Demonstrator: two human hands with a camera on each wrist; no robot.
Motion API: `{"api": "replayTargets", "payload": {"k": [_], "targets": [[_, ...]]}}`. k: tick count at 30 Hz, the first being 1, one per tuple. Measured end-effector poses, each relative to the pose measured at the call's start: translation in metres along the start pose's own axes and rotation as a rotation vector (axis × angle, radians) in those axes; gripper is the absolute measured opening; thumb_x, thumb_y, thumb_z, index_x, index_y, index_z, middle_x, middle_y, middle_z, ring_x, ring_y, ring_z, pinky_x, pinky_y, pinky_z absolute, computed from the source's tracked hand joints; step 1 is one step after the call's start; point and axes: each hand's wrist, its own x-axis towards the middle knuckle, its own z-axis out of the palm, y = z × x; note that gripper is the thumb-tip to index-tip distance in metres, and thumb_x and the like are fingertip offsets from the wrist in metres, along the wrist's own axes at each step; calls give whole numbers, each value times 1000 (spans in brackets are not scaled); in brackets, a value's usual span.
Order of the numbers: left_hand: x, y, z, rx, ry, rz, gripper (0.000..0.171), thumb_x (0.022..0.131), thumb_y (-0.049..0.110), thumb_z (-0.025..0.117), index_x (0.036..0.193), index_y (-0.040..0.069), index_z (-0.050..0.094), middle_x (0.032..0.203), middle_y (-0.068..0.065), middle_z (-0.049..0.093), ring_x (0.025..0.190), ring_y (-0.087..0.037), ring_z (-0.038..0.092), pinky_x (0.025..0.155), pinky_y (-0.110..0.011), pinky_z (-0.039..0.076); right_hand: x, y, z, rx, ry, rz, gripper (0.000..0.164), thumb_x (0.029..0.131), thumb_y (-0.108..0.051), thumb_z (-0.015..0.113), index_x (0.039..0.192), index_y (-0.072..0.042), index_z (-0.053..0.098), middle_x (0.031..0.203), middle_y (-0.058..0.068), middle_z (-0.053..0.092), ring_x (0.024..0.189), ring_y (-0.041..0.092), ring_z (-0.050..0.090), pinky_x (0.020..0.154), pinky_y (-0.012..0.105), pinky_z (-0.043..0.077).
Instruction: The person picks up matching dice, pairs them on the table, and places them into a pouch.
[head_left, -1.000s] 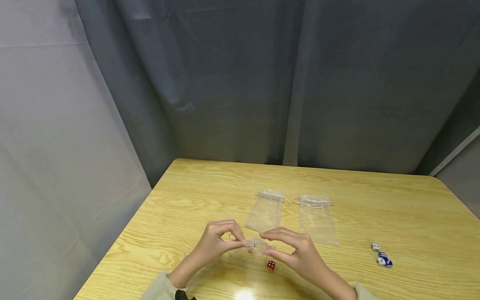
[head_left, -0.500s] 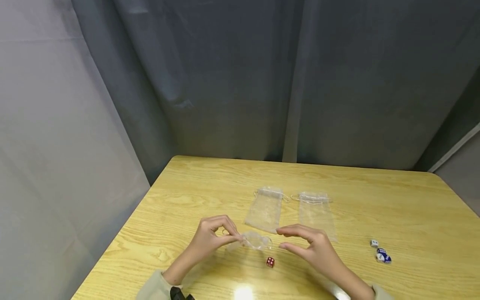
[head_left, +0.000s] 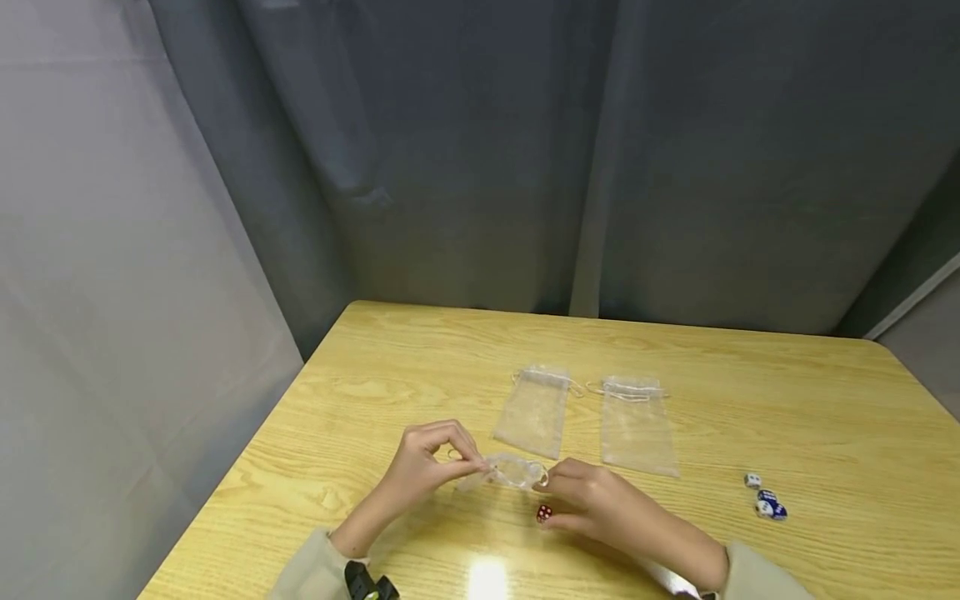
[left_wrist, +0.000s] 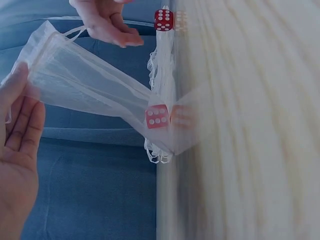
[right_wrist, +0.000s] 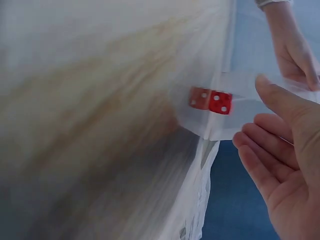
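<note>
My left hand (head_left: 429,468) pinches the mouth of a sheer white drawstring bag (head_left: 512,472). Through its mesh, near the bottom, a red die (left_wrist: 157,116) with white dots shows in the left wrist view. Another red die (head_left: 543,513) rests on the table just outside the bag. Beside it is my right hand (head_left: 600,498), holding nothing; its thumb lies close to that die in the head view. In the left wrist view a small gap separates the right fingertips (left_wrist: 131,40) from the outer die (left_wrist: 164,20). The right fingers are relaxed and spread.
Two more sheer drawstring bags, one left (head_left: 534,412) and one right (head_left: 637,427), lie flat farther back. Toward the right of the wooden table (head_left: 420,350) sit a white die (head_left: 752,480) and a small blue and white cluster (head_left: 769,506). Grey curtains (head_left: 480,167) hang behind.
My right hand has left the bag's mouth, drawn back to the right, then come down beside the outer red die. My left hand keeps pinching the bag in about the same place.
</note>
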Motion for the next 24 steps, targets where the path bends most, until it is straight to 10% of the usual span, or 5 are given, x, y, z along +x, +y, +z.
{"api": "replayTargets", "payload": {"k": [8,24], "targets": [[0,1,0,-13,-4,-9,10,78,-2,77,78,3,68,74,-14,69,73,-11,67,73,-29,61,1,-2,3,-84,-142,-33,29,84,-31,75,103,-11,73,92,-5,68,80,1,63,70,6,52],[0,-1,0,-34,-22,6,10,79,-2,76,79,3,68,74,-16,69,75,-12,68,74,-29,61,3,0,5,-122,-122,-44,14,79,-19,79,92,-13,75,83,-8,66,75,-5,60,66,1,48]]}}
